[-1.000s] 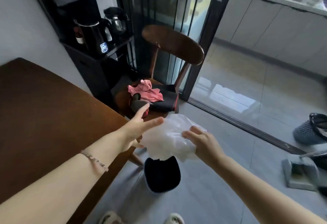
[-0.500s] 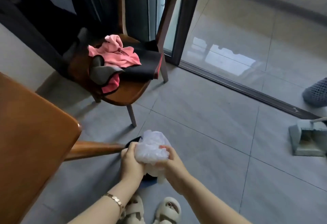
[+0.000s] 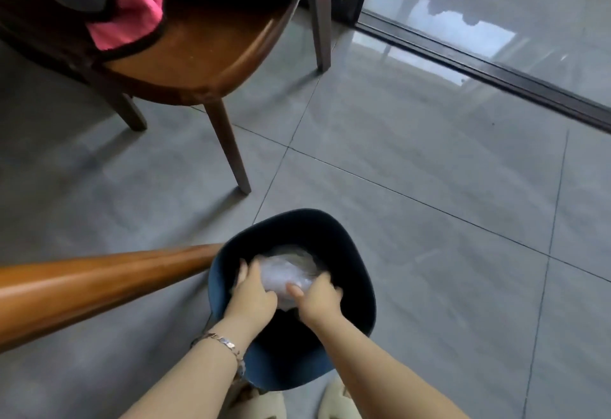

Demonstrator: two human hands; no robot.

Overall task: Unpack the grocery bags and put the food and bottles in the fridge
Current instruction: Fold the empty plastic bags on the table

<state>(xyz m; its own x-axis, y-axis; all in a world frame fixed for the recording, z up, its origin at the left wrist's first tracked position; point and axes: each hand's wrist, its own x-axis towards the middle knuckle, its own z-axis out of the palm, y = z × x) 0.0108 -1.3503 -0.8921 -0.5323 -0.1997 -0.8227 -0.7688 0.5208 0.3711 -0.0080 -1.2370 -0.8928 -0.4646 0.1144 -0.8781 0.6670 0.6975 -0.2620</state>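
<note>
Both hands are down inside a dark blue bin (image 3: 369, 286), a smooth, rounded-square tub with a thick rim that rings the wrists. The left hand (image 3: 252, 296) curls its fingers round one side of a crumpled plastic bag (image 3: 285, 274), thin, translucent white and heavily wrinkled. The right hand (image 3: 320, 299) grips the other side with its thumb laid on top, so the bag sits wadded between the two hands within the bin's mouth. A flat-linked metal bracelet (image 3: 222, 343) circles the left wrist. Left of the left hand, a round, glossy wooden table leg (image 3: 99, 283) tapers in and touches the bin's rim. Beyond the hands stands a wooden chair (image 3: 205, 55) with a curved, polished seat bearing a soft pink cloth (image 3: 132, 8). Below the forearms, pale chunky sandals (image 3: 334, 400) rest on the grey floor tiles (image 3: 429, 187), smooth and faintly reflective.
</note>
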